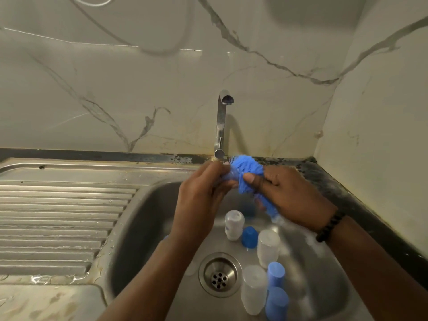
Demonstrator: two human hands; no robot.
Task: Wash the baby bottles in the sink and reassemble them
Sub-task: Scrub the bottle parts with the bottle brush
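Observation:
Both hands are raised over the steel sink (143, 218), just below the tap (221, 121). My right hand (284, 195) grips a fluffy blue scrubber (247, 167). My left hand (203, 191) pinches a small, blurred blue-and-clear part against the scrubber; what that part is I cannot make out. On the sink floor lie three clear bottle bodies (234, 224), (268, 247), (253, 289) and three blue caps (249, 237), (276, 273), (276, 303).
The drain (218, 274) sits in the middle of the basin. A ribbed, wet draining board (58, 218) stretches to the left. A marble-patterned wall (139, 89) closes off the back and the right side. A dark counter edge (361, 200) runs along the right.

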